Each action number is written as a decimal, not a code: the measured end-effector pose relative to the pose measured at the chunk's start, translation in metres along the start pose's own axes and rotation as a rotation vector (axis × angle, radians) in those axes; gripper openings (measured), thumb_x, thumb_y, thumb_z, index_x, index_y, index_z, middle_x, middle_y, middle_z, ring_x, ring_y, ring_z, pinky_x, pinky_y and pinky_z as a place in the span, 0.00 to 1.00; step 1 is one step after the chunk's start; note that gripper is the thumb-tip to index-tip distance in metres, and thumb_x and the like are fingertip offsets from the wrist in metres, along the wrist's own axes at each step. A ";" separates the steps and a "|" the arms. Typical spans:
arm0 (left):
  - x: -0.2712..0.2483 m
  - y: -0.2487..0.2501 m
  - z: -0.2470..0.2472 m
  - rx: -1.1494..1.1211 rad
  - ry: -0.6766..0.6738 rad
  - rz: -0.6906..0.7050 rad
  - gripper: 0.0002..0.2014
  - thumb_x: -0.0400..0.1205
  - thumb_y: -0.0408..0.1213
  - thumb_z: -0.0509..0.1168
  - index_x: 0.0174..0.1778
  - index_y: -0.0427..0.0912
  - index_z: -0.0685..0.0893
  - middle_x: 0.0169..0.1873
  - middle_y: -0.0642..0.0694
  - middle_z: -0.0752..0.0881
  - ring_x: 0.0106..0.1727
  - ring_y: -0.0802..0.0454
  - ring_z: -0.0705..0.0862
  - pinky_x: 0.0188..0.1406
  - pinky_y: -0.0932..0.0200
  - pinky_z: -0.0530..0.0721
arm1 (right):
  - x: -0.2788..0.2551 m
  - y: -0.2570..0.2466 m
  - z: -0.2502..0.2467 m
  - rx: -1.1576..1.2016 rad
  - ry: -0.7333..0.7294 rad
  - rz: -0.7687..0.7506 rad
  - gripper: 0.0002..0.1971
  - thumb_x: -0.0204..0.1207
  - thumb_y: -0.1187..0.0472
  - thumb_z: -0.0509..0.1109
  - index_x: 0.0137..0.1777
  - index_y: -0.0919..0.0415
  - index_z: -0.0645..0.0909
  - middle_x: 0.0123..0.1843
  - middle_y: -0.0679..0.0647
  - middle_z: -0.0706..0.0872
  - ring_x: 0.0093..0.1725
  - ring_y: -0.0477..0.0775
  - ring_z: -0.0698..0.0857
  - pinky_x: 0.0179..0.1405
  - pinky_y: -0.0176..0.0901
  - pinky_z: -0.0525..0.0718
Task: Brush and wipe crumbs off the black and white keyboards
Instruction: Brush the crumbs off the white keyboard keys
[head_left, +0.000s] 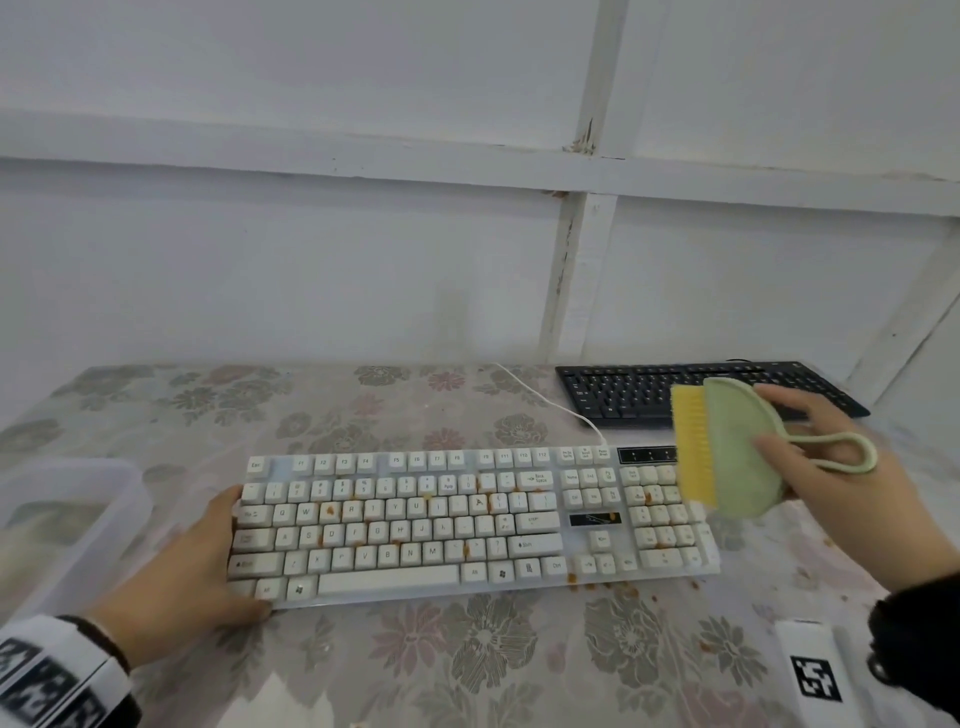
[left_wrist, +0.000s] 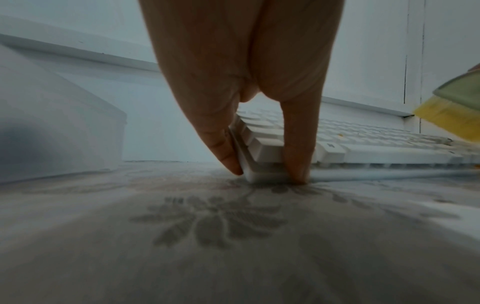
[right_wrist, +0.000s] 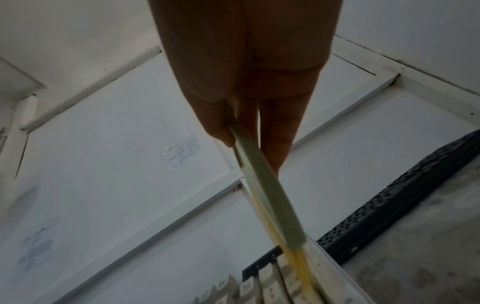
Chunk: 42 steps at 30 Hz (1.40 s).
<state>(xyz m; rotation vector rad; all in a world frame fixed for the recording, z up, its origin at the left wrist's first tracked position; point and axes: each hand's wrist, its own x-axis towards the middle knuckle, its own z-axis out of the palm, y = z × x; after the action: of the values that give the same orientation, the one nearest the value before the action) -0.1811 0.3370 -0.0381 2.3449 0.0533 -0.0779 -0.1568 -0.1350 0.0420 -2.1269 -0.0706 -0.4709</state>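
Note:
A white keyboard (head_left: 467, 525) lies across the middle of the table, with orange crumbs on its keys and at its front right edge. My left hand (head_left: 192, 561) grips its left end; the thumb and a finger (left_wrist: 296, 148) clasp the near left corner (left_wrist: 262, 164). My right hand (head_left: 831, 467) holds a green brush with yellow bristles (head_left: 727, 447) above the number pad, bristles facing left. In the right wrist view the brush (right_wrist: 267, 189) runs from my fingers down to the keys. A black keyboard (head_left: 649, 389) lies at the back right.
A clear plastic box (head_left: 57, 525) stands at the left, close to my left hand. A white block with a black square marker (head_left: 810, 670) lies at the front right. Crumbs are scattered on the flowered tablecloth (head_left: 467, 660) near the white keyboard's right end. A white cable (head_left: 545, 400) runs back.

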 end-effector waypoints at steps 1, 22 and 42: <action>-0.001 0.001 -0.001 0.005 -0.004 -0.001 0.42 0.59 0.28 0.80 0.50 0.70 0.59 0.50 0.64 0.77 0.46 0.67 0.80 0.40 0.75 0.75 | -0.001 0.001 0.002 -0.008 -0.003 0.004 0.20 0.79 0.64 0.68 0.59 0.34 0.79 0.44 0.40 0.89 0.39 0.46 0.88 0.32 0.48 0.89; 0.000 -0.003 -0.001 -0.003 0.046 -0.088 0.46 0.58 0.29 0.81 0.63 0.55 0.58 0.45 0.64 0.77 0.43 0.68 0.78 0.36 0.72 0.74 | -0.029 0.015 0.003 -0.020 -0.121 0.111 0.23 0.77 0.65 0.70 0.48 0.27 0.81 0.37 0.43 0.90 0.33 0.47 0.87 0.24 0.38 0.86; 0.001 -0.008 -0.004 -0.030 0.008 -0.060 0.46 0.40 0.54 0.75 0.54 0.67 0.62 0.48 0.62 0.80 0.45 0.59 0.84 0.39 0.64 0.80 | 0.000 0.005 0.015 -0.032 -0.081 0.033 0.18 0.79 0.64 0.68 0.59 0.37 0.81 0.42 0.44 0.88 0.37 0.46 0.86 0.30 0.39 0.87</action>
<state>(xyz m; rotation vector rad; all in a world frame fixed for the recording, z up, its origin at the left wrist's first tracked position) -0.1803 0.3456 -0.0411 2.3139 0.1276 -0.0959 -0.1508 -0.1254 0.0305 -2.1755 -0.0748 -0.3691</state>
